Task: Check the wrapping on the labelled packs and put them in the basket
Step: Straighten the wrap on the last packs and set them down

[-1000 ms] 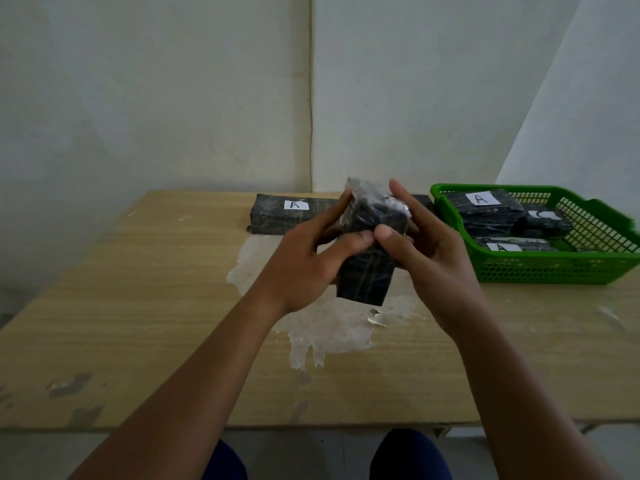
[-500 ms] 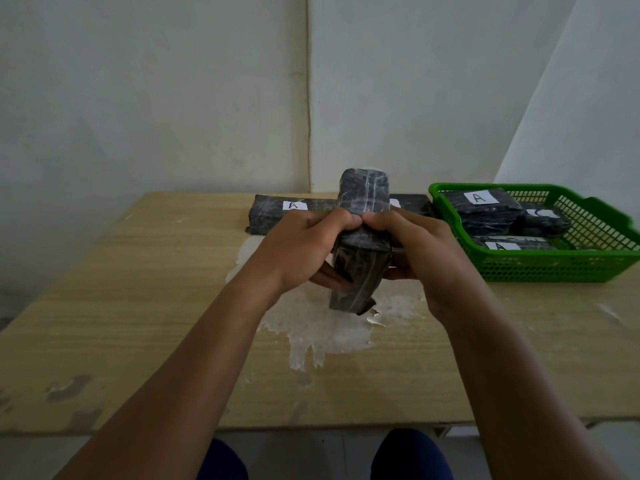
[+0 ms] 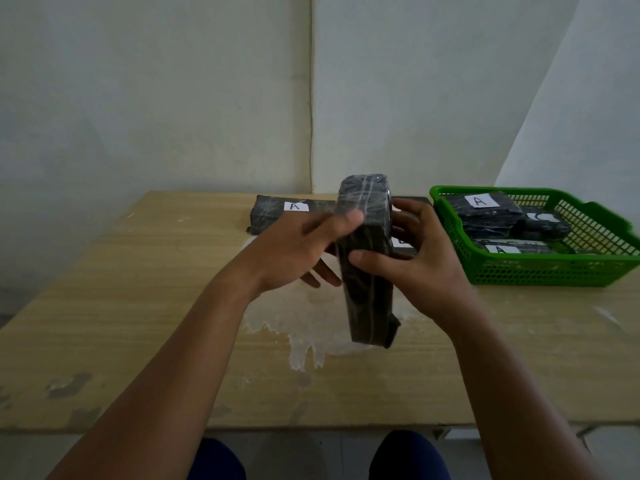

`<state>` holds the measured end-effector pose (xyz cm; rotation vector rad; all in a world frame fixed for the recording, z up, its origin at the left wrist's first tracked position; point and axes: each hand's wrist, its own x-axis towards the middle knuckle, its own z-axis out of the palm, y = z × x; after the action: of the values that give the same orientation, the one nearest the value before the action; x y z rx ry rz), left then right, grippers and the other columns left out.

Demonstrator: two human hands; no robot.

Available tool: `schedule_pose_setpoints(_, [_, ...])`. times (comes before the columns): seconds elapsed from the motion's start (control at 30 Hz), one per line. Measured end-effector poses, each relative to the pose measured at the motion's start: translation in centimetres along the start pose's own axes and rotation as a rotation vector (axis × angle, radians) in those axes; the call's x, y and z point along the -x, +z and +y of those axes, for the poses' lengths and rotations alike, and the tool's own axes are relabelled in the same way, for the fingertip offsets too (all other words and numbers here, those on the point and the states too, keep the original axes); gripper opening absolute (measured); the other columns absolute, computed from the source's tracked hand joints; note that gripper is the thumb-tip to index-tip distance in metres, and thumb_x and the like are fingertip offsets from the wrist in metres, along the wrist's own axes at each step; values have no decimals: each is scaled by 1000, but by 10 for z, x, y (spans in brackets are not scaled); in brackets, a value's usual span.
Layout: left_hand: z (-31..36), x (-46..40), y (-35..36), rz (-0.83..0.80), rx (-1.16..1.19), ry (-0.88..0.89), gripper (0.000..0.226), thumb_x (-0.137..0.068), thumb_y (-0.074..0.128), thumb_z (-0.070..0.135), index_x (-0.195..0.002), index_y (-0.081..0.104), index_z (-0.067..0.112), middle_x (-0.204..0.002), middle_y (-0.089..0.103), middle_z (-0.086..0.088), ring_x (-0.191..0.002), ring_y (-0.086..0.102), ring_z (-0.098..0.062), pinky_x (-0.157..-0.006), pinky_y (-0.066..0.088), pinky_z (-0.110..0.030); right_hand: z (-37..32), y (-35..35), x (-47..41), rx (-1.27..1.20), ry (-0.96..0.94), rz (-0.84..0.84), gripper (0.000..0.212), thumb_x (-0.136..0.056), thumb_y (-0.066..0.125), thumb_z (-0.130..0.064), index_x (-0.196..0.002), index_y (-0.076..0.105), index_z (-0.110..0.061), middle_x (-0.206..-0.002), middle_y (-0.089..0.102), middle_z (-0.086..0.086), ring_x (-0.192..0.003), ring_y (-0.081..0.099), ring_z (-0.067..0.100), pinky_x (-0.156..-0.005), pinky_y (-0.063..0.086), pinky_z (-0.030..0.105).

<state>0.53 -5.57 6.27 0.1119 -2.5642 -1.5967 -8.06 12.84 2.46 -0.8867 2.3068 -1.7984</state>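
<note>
I hold a black pack wrapped in clear film (image 3: 367, 271) upright over the middle of the table. My left hand (image 3: 294, 251) grips its left side with the thumb across the front. My right hand (image 3: 415, 261) grips its right side, thumb on the front face. Another black pack with a white "A" label (image 3: 280, 213) lies on the table behind, and part of one more pack (image 3: 403, 245) shows behind my right hand. The green plastic basket (image 3: 540, 271) stands at the right with three labelled black packs (image 3: 485, 211) inside.
The wooden table (image 3: 138, 306) has a white worn patch (image 3: 311, 327) under the held pack and scuffs near the front edge. White walls rise close behind the table. My knees show below the front edge.
The pack has been turned and lowered a little in my hands. My left hand's fingers have loosened and spread, and my right hand has shifted to the pack's right side.
</note>
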Motion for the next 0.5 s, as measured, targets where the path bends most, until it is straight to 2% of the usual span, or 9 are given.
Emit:
schedule_pose_setpoints(0.07, [-11,-3,-5,-18,-102,59,55,-79,67,77,-126,67,48,-113,78,17,-100,75,-4,-83,60,-35,3,-6,0,-37,-25,-29,127,-47,96,-62,-155,38,-31,-146,58,-7,-134,58,9,-107,56,44])
schedule_pose_setpoints(0.13, [-20,-6,-7,11,-103,115,89,-70,77,73,-151,48,47,-135,67,23,-122,62,7,-100,55,-35,6,-8,2,-36,-63,-80,125,-52,97,-57,-158,36,-33,-146,58,-9,-135,57,8,-107,56,46])
schedule_pose_setpoints(0.2, [-25,-8,-5,-9,-63,209,106,-70,83,59,-162,34,39,-151,56,17,-138,53,2,-112,50,-41,9,-6,3,-47,-87,-113,123,-54,98,-52,-159,36,-32,-148,57,-9,-138,57,10,-108,56,47])
schedule_pose_setpoints(0.27, [-29,-9,-3,-8,-62,309,107,-71,88,46,-162,35,28,-153,56,10,-140,54,-6,-115,48,-45,12,-3,3,-77,-98,-117,126,-52,99,-55,-158,36,-31,-149,57,-7,-140,56,16,-109,55,50])
schedule_pose_setpoints(0.33, [-32,-10,-3,31,-65,373,105,-70,91,41,-160,40,23,-149,60,9,-137,57,-6,-114,50,-43,13,-3,4,-97,-116,-114,124,-53,98,-59,-156,36,-30,-149,56,-5,-140,56,19,-108,55,53])
schedule_pose_setpoints(0.5, [-34,-11,1,120,-49,439,97,-69,90,45,-154,46,28,-141,65,11,-132,61,-2,-109,54,-37,13,-7,4,-106,-139,-116,114,-59,97,-44,-156,39,-31,-146,60,-5,-137,59,18,-107,55,54])
